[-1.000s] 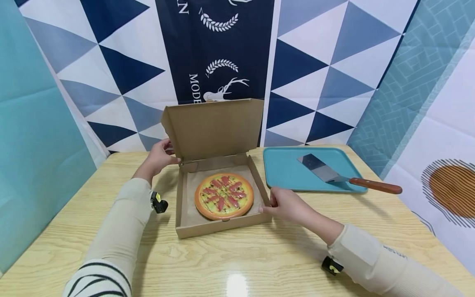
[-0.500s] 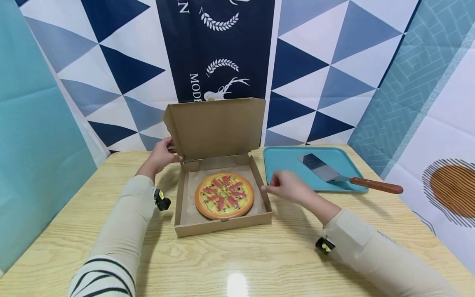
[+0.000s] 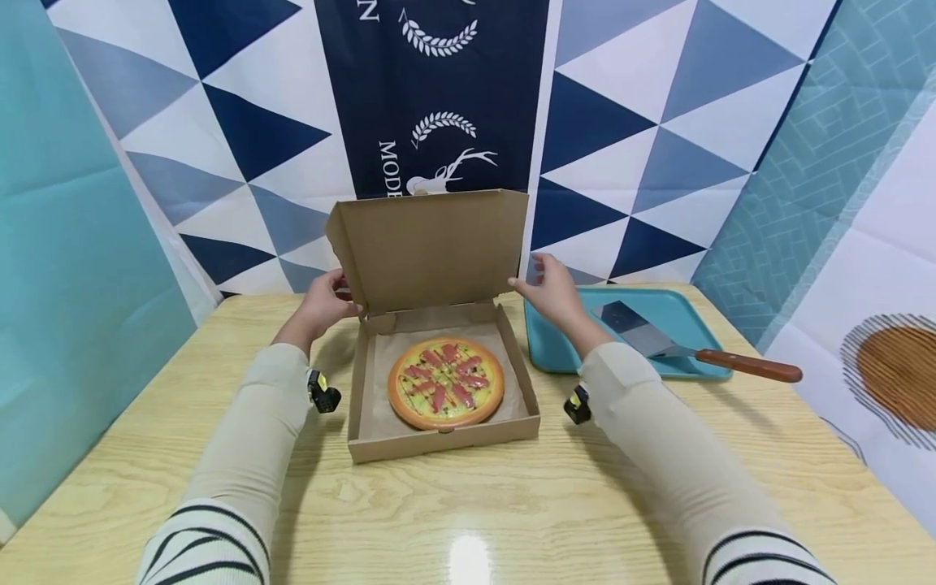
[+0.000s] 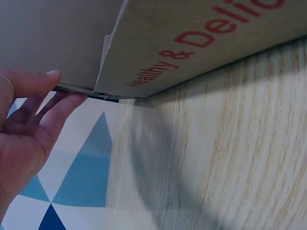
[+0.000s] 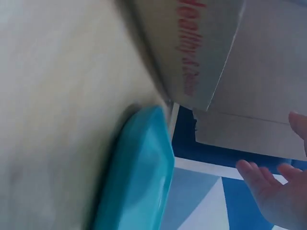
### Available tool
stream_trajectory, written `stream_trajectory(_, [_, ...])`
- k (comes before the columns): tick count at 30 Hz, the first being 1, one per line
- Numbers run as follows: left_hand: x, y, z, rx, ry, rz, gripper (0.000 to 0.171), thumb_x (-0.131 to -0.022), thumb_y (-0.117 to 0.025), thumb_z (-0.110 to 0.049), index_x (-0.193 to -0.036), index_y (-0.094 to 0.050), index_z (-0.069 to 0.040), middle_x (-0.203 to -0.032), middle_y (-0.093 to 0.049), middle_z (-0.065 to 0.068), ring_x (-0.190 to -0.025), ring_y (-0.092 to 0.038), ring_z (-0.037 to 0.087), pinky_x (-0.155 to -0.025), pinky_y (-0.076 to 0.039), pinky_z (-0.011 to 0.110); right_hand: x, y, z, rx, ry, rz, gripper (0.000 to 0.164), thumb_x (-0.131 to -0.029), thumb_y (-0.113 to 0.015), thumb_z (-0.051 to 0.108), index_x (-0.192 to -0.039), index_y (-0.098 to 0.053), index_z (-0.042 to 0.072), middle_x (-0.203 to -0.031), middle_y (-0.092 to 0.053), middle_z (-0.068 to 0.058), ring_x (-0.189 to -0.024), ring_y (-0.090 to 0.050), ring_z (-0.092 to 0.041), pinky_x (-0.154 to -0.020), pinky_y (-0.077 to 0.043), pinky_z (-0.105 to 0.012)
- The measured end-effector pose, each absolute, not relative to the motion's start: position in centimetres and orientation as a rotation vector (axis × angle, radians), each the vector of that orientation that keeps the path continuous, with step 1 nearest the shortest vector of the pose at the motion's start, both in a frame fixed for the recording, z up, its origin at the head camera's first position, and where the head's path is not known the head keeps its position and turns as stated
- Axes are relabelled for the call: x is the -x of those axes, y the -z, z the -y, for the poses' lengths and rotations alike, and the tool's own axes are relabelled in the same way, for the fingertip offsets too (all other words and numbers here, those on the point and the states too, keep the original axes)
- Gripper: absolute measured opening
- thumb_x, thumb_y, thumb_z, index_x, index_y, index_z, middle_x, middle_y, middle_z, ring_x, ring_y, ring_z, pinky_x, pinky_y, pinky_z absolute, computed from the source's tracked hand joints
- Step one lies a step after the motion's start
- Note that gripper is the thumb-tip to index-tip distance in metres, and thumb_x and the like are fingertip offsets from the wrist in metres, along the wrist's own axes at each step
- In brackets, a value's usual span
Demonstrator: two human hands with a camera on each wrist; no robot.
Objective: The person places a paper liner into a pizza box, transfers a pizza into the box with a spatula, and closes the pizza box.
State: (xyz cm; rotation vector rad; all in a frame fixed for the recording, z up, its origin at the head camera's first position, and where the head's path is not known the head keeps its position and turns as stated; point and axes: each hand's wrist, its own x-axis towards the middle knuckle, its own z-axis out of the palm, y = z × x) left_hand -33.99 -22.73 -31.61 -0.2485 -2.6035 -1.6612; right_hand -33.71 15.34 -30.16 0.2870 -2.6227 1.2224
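A cardboard pizza box (image 3: pixel 444 441) stands on the table with its lid (image 3: pixel 435 252) raised at the back. Inside, on brown paper, lies a round pizza (image 3: pixel 446 383) with pinkish-red strips on top. My left hand (image 3: pixel 320 307) pinches the lid's left edge near the hinge; in the left wrist view the thumb lies on its inner face and the fingers are behind it. By the lid's right edge is my right hand (image 3: pixel 554 294), thumb and fingers spread. The right wrist view has those fingertips (image 5: pixel 245 167) apart from the cardboard.
To the right of the box lies a blue tray (image 3: pixel 544 341), partly under my right forearm. On it rests a metal spatula (image 3: pixel 643 335), its wooden handle (image 3: pixel 749 364) jutting past the tray's edge. A patterned cloth (image 3: pixel 439 89) hangs close behind the lid.
My right hand has left the box's front right side and moved back and up to the lid's right edge. The left hand keeps its grip on the lid.
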Motion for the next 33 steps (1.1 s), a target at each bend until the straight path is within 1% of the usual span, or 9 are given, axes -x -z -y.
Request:
stream_trajectory(2, [34.0, 31.5, 22.6, 0.238, 1.669, 2.608, 0.059, -0.083, -0.062, 0.014, -0.138, -0.044, 0.005, -0.131, -0.049, 0.026, -0.121, -0.050, 0.039, -0.094, -0.051, 0.043, 34.6, 29.7, -14.7, -0.243, -1.290, 2.589, 0.075, -0.093, -0.067, 0.030, -0.150, -0.029, -0.001, -0.144, -0.040, -0.026, -0.124, -0.048, -0.038, -0.099, -0.044, -0.049])
stream_trajectory(4, [33.9, 31.2, 22.5, 0.220, 1.715, 2.590, 0.056, -0.086, -0.062, 0.011, -0.139, -0.042, 0.005, -0.131, -0.047, 0.027, -0.122, -0.050, 0.039, -0.093, -0.052, 0.044, 35.2, 29.0, -14.1, -0.209, -1.326, 2.559, 0.078, -0.093, -0.067, 0.029, -0.151, -0.026, -0.001, -0.145, -0.039, -0.026, -0.125, -0.047, -0.038, -0.100, -0.043, -0.049])
stream_trajectory(8, [33.5, 30.0, 22.3, 0.179, 1.777, 2.536, 0.052, -0.093, -0.062, -0.002, -0.139, -0.039, 0.006, -0.132, -0.045, 0.027, -0.124, -0.049, 0.038, -0.091, -0.052, 0.046, 36.1, 27.5, -13.2, -0.179, -1.375, 2.517, 0.078, -0.093, -0.067, 0.028, -0.151, -0.024, -0.001, -0.146, -0.039, -0.025, -0.129, -0.045, -0.037, -0.103, -0.042, -0.046])
stream_trajectory(12, [33.0, 28.6, 22.4, 0.192, 1.705, 2.482, 0.048, -0.097, -0.059, -0.013, -0.139, -0.042, 0.003, -0.130, -0.048, 0.026, -0.121, -0.052, 0.039, -0.086, -0.055, 0.043, 36.6, 26.4, -12.5, -0.191, -1.401, 2.481, 0.067, -0.093, -0.067, 0.025, -0.147, -0.035, 0.000, -0.142, -0.046, -0.021, -0.126, -0.050, -0.035, -0.101, -0.046, -0.043])
stream_trajectory(15, [32.9, 27.8, 22.4, 0.208, 1.632, 2.456, 0.043, -0.099, -0.055, -0.018, -0.137, -0.046, 0.001, -0.129, -0.051, 0.025, -0.118, -0.055, 0.039, -0.080, -0.058, 0.039, 36.8, 25.9, -12.3, -0.181, -1.344, 2.462, 0.050, -0.093, -0.067, 0.023, -0.134, -0.051, -0.001, -0.130, -0.057, -0.020, -0.118, -0.057, -0.033, -0.095, -0.050, -0.041])
stream_trajectory(18, [32.8, 27.1, 22.2, 0.216, 1.540, 2.453, 0.039, -0.101, -0.052, -0.019, -0.134, -0.049, 0.002, -0.129, -0.053, 0.025, -0.116, -0.057, 0.040, -0.078, -0.058, 0.039, 36.9, 25.5, -12.3, -0.158, -1.226, 2.482, 0.037, -0.094, -0.065, 0.023, -0.121, -0.060, -0.002, -0.117, -0.065, -0.021, -0.107, -0.062, -0.032, -0.089, -0.052, -0.042])
stream_trajectory(21, [32.8, 26.4, 22.0, 0.205, 1.451, 2.464, 0.035, -0.101, -0.051, -0.019, -0.128, -0.053, 0.003, -0.127, -0.056, 0.025, -0.113, -0.060, 0.040, -0.077, -0.058, 0.041, 37.1, 25.3, -12.5, -0.145, -1.156, 2.495, 0.032, -0.095, -0.064, 0.022, -0.114, -0.062, -0.004, -0.110, -0.066, -0.021, -0.101, -0.063, -0.033, -0.085, -0.052, -0.044])
stream_trajectory(27, [32.8, 25.6, 21.6, 0.153, 1.312, 2.492, 0.029, -0.102, -0.050, -0.019, -0.119, -0.057, 0.003, -0.119, -0.060, 0.025, -0.103, -0.064, 0.039, -0.070, -0.059, 0.038, 37.1, 24.9, -12.4, -0.130, -1.103, 2.491, 0.028, -0.096, -0.063, 0.022, -0.112, -0.064, -0.001, -0.109, -0.067, -0.019, -0.100, -0.061, -0.030, -0.084, -0.052, -0.042])
stream_trajectory(33, [32.6, 25.1, 21.2, 0.129, 1.169, 2.505, 0.026, -0.102, -0.050, -0.020, -0.110, -0.058, 0.003, -0.116, -0.061, 0.024, -0.098, -0.065, 0.037, -0.072, -0.058, 0.042, 36.6, 24.5, -11.6, -0.149, -1.030, 2.499, 0.022, -0.099, -0.059, 0.023, -0.103, -0.066, 0.003, -0.095, -0.067, -0.015, -0.087, -0.059, -0.027, -0.074, -0.049, -0.039])
